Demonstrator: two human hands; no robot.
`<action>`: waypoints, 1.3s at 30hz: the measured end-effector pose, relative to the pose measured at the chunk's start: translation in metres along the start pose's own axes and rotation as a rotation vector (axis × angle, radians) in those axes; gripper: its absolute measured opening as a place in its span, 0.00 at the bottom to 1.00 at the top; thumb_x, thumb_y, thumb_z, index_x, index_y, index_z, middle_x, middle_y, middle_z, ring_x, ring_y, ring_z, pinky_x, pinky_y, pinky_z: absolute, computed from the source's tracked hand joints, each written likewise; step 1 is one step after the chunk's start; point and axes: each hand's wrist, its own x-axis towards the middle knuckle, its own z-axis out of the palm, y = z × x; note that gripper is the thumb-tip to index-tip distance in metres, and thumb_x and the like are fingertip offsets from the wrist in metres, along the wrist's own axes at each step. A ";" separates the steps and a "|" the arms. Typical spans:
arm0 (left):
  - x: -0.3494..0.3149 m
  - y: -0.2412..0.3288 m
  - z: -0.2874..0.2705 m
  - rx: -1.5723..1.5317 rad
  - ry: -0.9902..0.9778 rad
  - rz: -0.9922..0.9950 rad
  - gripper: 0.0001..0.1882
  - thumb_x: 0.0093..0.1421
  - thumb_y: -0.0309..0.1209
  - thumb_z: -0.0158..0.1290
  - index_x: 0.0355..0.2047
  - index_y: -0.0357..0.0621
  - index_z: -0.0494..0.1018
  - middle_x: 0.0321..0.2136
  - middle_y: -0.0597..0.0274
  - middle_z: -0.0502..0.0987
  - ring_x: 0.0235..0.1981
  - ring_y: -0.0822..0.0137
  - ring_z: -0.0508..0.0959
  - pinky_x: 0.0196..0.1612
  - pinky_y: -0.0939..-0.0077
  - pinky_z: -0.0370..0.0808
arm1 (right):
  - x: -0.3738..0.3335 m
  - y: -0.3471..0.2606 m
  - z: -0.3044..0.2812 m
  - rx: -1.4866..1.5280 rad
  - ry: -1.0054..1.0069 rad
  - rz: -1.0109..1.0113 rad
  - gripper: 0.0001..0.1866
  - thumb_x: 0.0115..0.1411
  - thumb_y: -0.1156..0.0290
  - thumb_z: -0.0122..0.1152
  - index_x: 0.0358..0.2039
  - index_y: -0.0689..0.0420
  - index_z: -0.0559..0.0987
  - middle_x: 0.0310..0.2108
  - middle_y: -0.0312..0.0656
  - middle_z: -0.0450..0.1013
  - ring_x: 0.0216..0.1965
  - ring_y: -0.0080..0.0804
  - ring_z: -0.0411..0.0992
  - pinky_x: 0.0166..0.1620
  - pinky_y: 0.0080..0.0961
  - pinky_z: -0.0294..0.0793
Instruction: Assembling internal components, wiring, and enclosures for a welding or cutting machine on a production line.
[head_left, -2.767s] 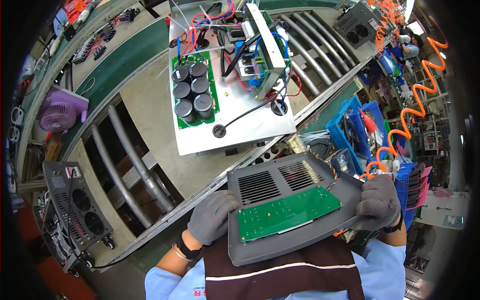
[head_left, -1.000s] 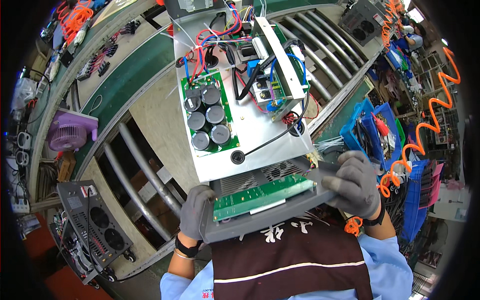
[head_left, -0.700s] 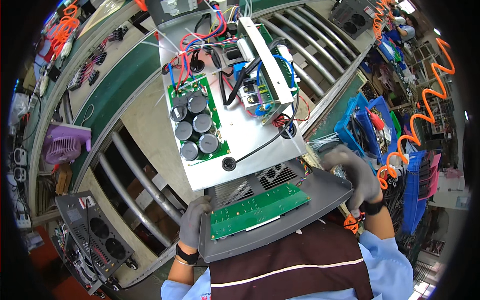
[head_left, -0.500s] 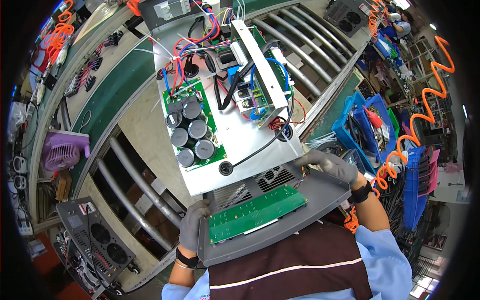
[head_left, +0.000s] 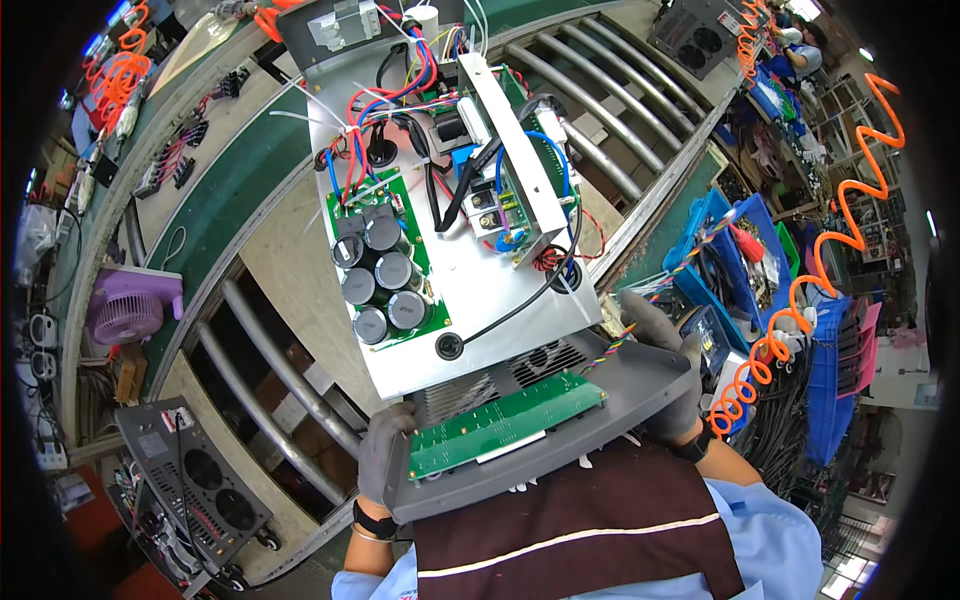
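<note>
A dark grey metal panel (head_left: 540, 465) with vent slots lies tilted in front of my body. A long green circuit board (head_left: 510, 425) is fixed to its inner face. My gloved left hand (head_left: 382, 450) is closed round the panel's left end. At the right end, my gloved right hand (head_left: 672, 365) grips the panel from outside, its fingers reaching up beside multicoloured twisted wires (head_left: 612, 348); part of the grip is hidden. Just beyond stands an open silver metal chassis (head_left: 480, 300) with black round capacitors (head_left: 385, 270), cables and an upright white plate (head_left: 515, 150).
Blue bins (head_left: 715, 270) with parts stand on the right, beside an orange coiled hose (head_left: 845, 200). Metal rollers (head_left: 590, 90) run beyond the chassis. At left are a purple fan (head_left: 130, 300) and a wheeled grey machine (head_left: 190, 480).
My right hand has moved from over the panel's right end to its outer side. The twisted wires now stretch out toward the blue bins. The panel has shifted slightly left.
</note>
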 end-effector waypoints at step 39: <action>0.010 0.003 0.042 -0.297 0.402 -0.096 0.28 0.63 0.37 0.56 0.58 0.32 0.66 0.47 0.52 0.75 0.47 0.64 0.74 0.51 0.68 0.71 | 0.051 0.082 -0.034 -0.351 -0.078 -0.184 0.35 0.55 0.61 0.66 0.61 0.61 0.66 0.51 0.47 0.74 0.53 0.31 0.71 0.58 0.29 0.67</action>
